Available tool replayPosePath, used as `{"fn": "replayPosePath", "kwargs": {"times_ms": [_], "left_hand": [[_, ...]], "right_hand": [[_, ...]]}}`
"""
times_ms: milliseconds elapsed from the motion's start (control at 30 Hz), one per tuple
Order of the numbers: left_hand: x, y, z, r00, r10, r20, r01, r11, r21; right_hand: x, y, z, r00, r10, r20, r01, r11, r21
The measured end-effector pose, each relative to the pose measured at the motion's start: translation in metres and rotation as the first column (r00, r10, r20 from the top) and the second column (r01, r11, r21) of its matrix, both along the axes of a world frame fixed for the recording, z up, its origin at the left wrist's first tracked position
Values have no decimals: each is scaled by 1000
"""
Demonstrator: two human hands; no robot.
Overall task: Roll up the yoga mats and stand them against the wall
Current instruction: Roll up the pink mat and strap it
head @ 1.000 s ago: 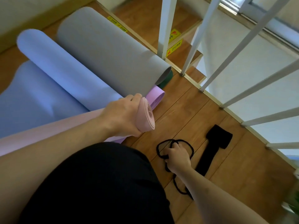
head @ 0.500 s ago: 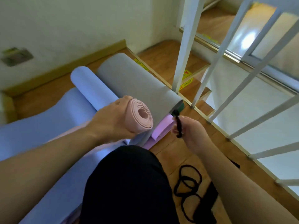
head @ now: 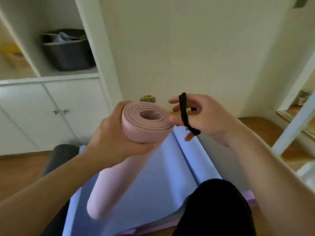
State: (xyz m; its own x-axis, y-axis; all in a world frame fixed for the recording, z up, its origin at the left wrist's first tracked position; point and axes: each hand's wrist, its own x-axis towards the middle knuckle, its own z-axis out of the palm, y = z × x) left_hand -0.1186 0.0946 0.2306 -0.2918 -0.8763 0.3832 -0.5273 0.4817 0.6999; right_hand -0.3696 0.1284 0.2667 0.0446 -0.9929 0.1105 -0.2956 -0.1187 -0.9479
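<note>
My left hand [head: 110,138] grips a rolled pink yoga mat [head: 146,125] just below its top end and holds it up, tilted, with the spiral end facing me. To its right, my right hand [head: 209,116] has spread fingers and a black strap [head: 183,109] looped over them, stretched from the top finger down to the thumb. This hand is close beside the roll's rim. Under both hands a blue mat [head: 153,176] lies on the floor, partly rolled along its right side. A purple mat's edge [head: 248,198] shows beneath it.
A dark grey rolled mat [head: 58,157] lies on the wooden floor at left. The cream wall [head: 187,48] is straight ahead. A white cabinet [head: 51,103] with a dark basket [head: 68,51] on its shelf stands at left. A white railing post [head: 296,116] is at right. My black-clad knee [head: 214,210] is low in view.
My view swung up from the floor and railing to the wall. My left hand lifted the pink roll. My right hand picked the strap off the floor and now spreads it over its fingers.
</note>
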Motion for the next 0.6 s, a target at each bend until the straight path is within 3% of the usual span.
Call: {"fn": "replayPosePath", "kwargs": {"times_ms": [133, 300, 433, 600], "left_hand": [[67, 35, 12, 991, 45, -123, -39, 998, 55], [102, 65, -9, 979, 17, -202, 4, 995, 103], [114, 73, -40, 959, 15, -282, 29, 988, 149], [121, 79, -66, 926, 26, -377, 51, 980, 193]], "right_hand": [[67, 9, 31, 923, 239, -302, -219, 971, 97], [138, 15, 59, 648, 380, -660, -368, 915, 166], [175, 15, 52, 453, 473, -756, -393, 867, 307], [197, 17, 39, 369, 508, -778, -423, 838, 346]]}}
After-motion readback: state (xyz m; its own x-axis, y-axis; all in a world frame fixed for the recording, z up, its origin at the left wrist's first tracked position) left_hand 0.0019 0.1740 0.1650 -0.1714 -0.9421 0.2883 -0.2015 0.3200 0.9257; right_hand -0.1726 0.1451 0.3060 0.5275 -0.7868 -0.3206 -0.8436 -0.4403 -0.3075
